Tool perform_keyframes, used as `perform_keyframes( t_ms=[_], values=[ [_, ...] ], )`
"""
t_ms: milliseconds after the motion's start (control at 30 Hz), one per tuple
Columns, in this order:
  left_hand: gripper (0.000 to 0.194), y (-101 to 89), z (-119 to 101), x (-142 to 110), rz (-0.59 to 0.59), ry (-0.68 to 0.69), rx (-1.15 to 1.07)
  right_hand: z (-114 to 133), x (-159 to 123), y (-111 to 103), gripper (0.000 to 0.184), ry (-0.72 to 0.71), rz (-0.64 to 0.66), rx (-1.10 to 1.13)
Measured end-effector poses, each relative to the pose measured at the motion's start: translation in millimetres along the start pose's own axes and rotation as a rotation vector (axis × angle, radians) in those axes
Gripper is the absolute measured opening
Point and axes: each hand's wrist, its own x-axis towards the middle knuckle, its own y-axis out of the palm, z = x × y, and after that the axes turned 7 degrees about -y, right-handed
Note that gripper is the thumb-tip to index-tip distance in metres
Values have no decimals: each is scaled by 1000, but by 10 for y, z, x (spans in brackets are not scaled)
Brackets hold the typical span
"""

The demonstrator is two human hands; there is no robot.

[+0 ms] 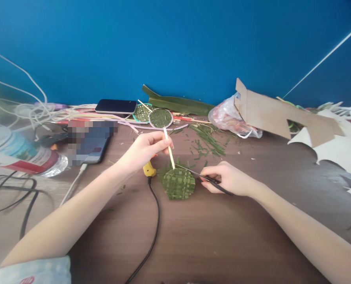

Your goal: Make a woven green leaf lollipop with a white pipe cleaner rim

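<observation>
My left hand [156,144] pinches a pale flat stick [171,156] between thumb and fingers. The stick's lower end meets a round piece of woven green leaf strips [179,184], with loose strip ends sticking up at its far edge. In my right hand [222,177] is a dark, slim pair of scissors [212,181], its loops mostly hidden by the fingers. The blades point left across the top edge of the woven round, close to the stick. Whether they stand apart cannot be made out. Beside the round lies a yellow glue gun [149,169], partly hidden by my left forearm.
Leaf scraps [209,140] litter the table beyond my hands. A rimmed woven fan [160,118], a long leaf [181,104] and a phone [116,106] lie by the blue wall. Left are a bottle [24,152] and another phone [97,144]; right, cut cardboard [270,108].
</observation>
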Motion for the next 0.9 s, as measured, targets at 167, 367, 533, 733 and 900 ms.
perform_keyframes(
  t_ms=[167,367,533,733,900],
  values=[
    [27,24,-11,1,51,60,47,28,5,-20,8,-6,23,-3],
    [26,51,-49,-16,38,50,74,29,13,-20,8,-9,33,-42],
    [26,53,-39,-10,48,51,64,29,16,-24,8,-5,41,-70],
    [25,58,-15,-9,74,63,28,41,21,-20,9,-7,45,-72],
    [24,70,-30,-17,79,66,3,16,17,-10,8,-11,43,-66]
  ],
)
